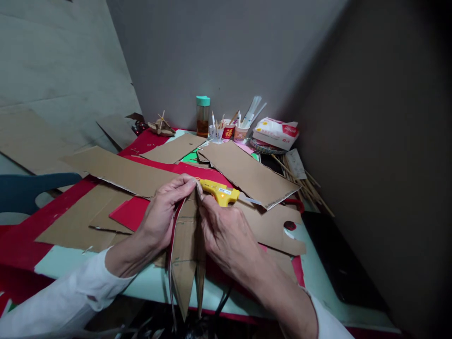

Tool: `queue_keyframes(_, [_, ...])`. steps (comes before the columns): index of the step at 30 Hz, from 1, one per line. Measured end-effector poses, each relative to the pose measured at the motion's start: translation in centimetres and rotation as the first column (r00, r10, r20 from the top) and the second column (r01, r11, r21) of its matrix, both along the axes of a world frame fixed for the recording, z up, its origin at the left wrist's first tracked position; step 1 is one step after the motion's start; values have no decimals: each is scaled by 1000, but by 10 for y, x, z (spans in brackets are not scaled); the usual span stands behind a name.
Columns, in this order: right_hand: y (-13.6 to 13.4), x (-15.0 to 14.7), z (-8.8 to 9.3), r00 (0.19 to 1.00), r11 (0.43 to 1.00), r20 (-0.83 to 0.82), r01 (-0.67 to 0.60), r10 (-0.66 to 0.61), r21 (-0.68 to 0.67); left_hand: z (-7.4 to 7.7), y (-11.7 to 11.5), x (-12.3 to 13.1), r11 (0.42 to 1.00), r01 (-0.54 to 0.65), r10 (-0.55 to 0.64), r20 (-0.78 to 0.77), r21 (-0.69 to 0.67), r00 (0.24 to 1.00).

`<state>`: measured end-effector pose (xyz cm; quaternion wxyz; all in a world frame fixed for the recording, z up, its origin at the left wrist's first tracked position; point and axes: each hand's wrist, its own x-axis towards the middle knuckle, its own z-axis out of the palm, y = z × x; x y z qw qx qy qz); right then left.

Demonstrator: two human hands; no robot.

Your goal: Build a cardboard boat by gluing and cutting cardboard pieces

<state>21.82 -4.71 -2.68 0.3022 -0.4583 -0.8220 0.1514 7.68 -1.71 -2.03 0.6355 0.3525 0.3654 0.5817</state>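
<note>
My left hand (163,207) and my right hand (229,230) both grip a folded cardboard piece (185,245) over the front edge of the table. My left thumb and fingers pinch its upper end, and my right fingers press the other side close by. The piece hangs with pointed lower ends, has lines drawn across it, and shows a red face along its left side. Just beyond my right hand lies a yellow hot glue gun (221,192), a clear glue stick poking from its back. Its nozzle is partly hidden behind the cardboard.
Cardboard sheets (250,172) and red paper (130,214) cover much of the table. At the back stand a bottle (203,117), paper cups (228,132) with sticks, and a tissue pack (275,132). Wooden sticks (300,176) and a black slab (339,259) lie right.
</note>
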Motion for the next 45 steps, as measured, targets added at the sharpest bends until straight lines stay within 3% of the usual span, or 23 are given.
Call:
queue_keyframes(5, [3,-1,-6,996,995,-73,48,-55,-89,-4,1,-1,998,-41,41,-4,45,999])
queue_keyframes(10, [3,-1,-1,986,994,-150,55,-68,-91,-4,3,-5,995,-56,55,16,76,998])
queue_keyframes(15, [-3,1,11,937,979,-345,-14,-58,-201,0,1,-7,991,25,-34,64,130,997])
queue_keyframes(18, [-7,2,13,873,943,-479,-76,-94,-323,3,-1,-9,978,113,-131,91,177,987])
queue_keyframes(21, [-9,1,12,812,932,-573,-118,-109,-344,4,-4,-13,957,185,-209,86,225,974])
queue_keyframes(26, [-11,0,9,807,937,-573,-75,-143,-340,6,-5,-15,957,195,-207,36,213,978])
queue_keyframes(31, [-11,1,9,770,916,-622,-134,-143,-378,13,-5,-15,971,190,-189,-18,143,982])
queue_keyframes(34, [-9,1,9,747,902,-647,-163,-151,-399,19,-7,-18,958,100,-27,-263,268,965])
queue_keyframes(35, [-9,1,9,741,899,-654,-170,-153,-403,20,-8,-19,927,70,82,-380,369,921])
queue_keyframes(37, [-9,1,9,735,899,-660,-174,-153,-402,22,-9,-22,809,69,333,-552,584,764])
queue_keyframes(39, [-9,1,10,743,904,-653,-164,-150,-394,22,-11,-23,678,132,520,-598,723,610])
queue_keyframes(41, [-10,0,12,767,916,-625,-133,-147,-378,20,-13,-24,579,190,629,-583,793,515])
queue_keyframes(43, [-12,-2,16,801,937,-581,-78,-144,-341,17,-16,-24,516,206,705,-549,831,450])
queue_keyframes(45, [-15,-3,19,828,959,-546,-36,-129,-281,16,-20,-24,501,164,745,-520,850,419])
